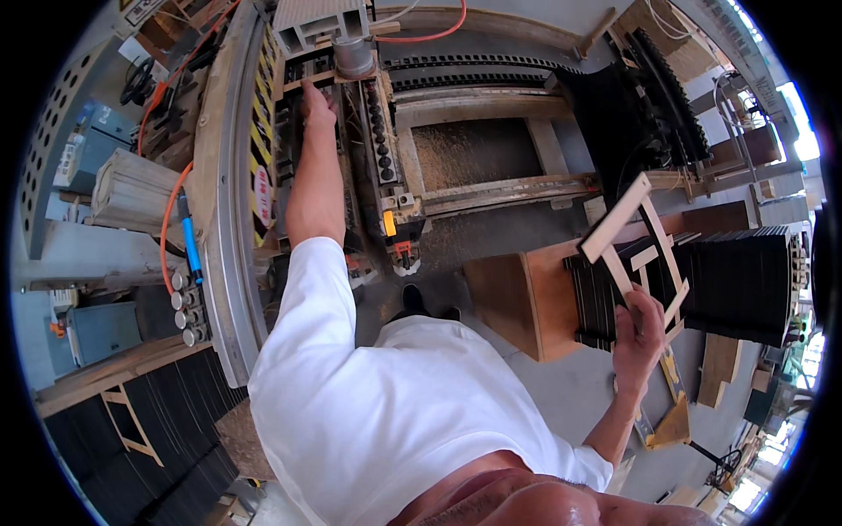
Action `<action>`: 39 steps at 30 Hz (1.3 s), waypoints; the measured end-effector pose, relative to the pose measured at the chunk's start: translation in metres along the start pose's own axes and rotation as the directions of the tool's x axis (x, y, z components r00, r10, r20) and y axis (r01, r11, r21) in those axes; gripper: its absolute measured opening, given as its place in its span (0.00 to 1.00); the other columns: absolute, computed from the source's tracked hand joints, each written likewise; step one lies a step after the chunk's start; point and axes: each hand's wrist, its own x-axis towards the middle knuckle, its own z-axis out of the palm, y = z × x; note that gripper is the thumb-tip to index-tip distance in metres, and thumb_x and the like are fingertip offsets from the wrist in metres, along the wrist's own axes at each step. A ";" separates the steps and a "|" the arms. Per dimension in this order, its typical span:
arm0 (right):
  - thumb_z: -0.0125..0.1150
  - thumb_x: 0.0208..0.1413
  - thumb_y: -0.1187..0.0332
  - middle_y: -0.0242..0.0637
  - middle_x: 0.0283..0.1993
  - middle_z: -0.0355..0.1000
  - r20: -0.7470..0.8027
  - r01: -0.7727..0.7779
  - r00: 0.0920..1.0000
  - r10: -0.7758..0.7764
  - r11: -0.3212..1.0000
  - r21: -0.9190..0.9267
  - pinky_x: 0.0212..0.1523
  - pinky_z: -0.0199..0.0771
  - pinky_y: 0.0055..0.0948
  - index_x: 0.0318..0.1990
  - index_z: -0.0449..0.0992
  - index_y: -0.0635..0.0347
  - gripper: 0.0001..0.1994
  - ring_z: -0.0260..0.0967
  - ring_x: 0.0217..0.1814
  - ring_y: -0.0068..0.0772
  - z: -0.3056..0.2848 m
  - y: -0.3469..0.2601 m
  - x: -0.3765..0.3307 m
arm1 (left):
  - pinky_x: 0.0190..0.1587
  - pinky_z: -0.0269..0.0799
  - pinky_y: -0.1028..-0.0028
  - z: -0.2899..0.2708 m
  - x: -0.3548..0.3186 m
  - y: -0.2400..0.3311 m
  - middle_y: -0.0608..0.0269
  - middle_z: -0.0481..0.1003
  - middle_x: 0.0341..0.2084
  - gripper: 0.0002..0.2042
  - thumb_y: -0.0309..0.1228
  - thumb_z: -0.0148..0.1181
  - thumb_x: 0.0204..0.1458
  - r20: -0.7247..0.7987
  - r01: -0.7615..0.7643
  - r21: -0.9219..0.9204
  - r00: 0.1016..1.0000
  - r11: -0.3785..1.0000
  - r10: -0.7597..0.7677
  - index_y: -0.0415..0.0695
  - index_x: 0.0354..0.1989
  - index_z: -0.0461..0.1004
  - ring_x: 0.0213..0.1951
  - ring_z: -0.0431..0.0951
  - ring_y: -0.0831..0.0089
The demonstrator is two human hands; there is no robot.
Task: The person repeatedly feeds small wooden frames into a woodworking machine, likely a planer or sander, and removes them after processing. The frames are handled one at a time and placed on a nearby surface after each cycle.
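My right hand (640,333), out to the right, is closed round one bar of a light wooden frame (624,215). The frame is raised and tilted, with several bars and open gaps between them. My left arm reaches forward into a long machine, where my left hand (318,103) is at a pale wooden strip (309,82) beside a grey metal cylinder (353,58). Most of the left fingers are hidden, so their grip cannot be made out. Right of that hand runs a row of black round parts (380,131) on the machine's carriage.
A metal rail (230,175) with black-yellow striping runs along my left. Stacked black panels (737,280) and a brown wooden box (517,298) stand right. Sawdust (465,158) lies under the machine bed. A yellow pallet jack (674,425) is low right; another wooden frame (132,425) lies lower left.
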 end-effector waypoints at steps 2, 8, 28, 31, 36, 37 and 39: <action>0.60 0.47 0.86 0.44 0.48 0.74 0.047 0.013 0.999 -0.014 1.000 0.021 0.44 0.76 0.30 0.41 0.76 0.63 0.13 0.72 0.49 0.42 0.007 -0.019 0.013 | 0.38 0.75 0.64 0.004 0.006 0.003 0.51 0.72 0.43 0.30 0.54 0.51 0.58 0.013 -0.016 -0.056 1.000 0.998 0.017 0.33 0.51 0.65 0.41 0.77 0.58; 0.61 0.44 0.84 0.40 0.45 0.76 0.192 0.260 0.948 -0.255 0.966 0.000 0.48 0.72 0.36 0.40 0.76 0.62 0.14 0.71 0.47 0.44 0.045 -0.042 0.065 | 0.42 0.80 0.59 0.001 0.024 -0.002 0.46 0.70 0.45 0.23 0.38 0.55 0.59 0.025 -0.087 -0.175 0.995 0.981 0.093 0.31 0.53 0.60 0.43 0.78 0.54; 0.65 0.46 0.69 0.40 0.36 0.75 0.310 0.776 0.352 -0.883 0.460 0.431 0.46 0.70 0.43 0.40 0.72 0.57 0.13 0.71 0.45 0.47 0.374 -0.126 0.172 | 0.56 0.61 0.65 -0.152 -0.206 -0.092 0.65 0.73 0.47 0.13 0.30 0.55 0.57 0.414 0.021 -0.391 0.897 0.920 0.155 0.46 0.50 0.70 0.52 0.69 0.69; 0.65 0.46 0.69 0.43 0.35 0.75 0.346 0.737 0.339 -0.875 0.476 0.481 0.46 0.69 0.44 0.39 0.70 0.57 0.14 0.72 0.43 0.49 0.382 -0.128 0.171 | 0.58 0.60 0.63 -0.147 -0.204 -0.096 0.64 0.72 0.47 0.13 0.33 0.55 0.59 0.317 0.013 -0.464 0.936 0.886 0.152 0.45 0.51 0.68 0.52 0.69 0.67; 0.64 0.45 0.71 0.48 0.32 0.75 0.346 0.732 0.370 -0.862 0.500 0.463 0.42 0.70 0.46 0.39 0.69 0.59 0.13 0.72 0.40 0.52 0.398 -0.139 0.190 | 0.63 0.56 0.60 -0.154 -0.240 -0.109 0.58 0.70 0.53 0.18 0.34 0.52 0.62 0.140 -0.129 -0.425 0.969 0.896 0.205 0.41 0.57 0.63 0.57 0.66 0.64; 0.64 0.45 0.71 0.49 0.31 0.75 0.334 0.737 0.383 -0.861 0.503 0.451 0.42 0.71 0.46 0.39 0.69 0.59 0.13 0.72 0.40 0.53 0.408 -0.142 0.197 | 0.64 0.55 0.60 -0.158 -0.252 -0.108 0.57 0.69 0.54 0.18 0.33 0.52 0.62 0.162 -0.146 -0.419 0.959 0.896 0.232 0.41 0.58 0.62 0.59 0.65 0.63; 0.63 0.45 0.71 0.50 0.32 0.75 0.312 0.733 0.412 -0.856 0.515 0.445 0.43 0.70 0.46 0.39 0.69 0.60 0.13 0.72 0.42 0.53 0.431 -0.149 0.203 | 0.66 0.54 0.60 -0.174 -0.288 -0.111 0.54 0.68 0.56 0.19 0.32 0.51 0.62 0.132 -0.135 -0.403 0.970 0.905 0.203 0.40 0.60 0.62 0.62 0.64 0.61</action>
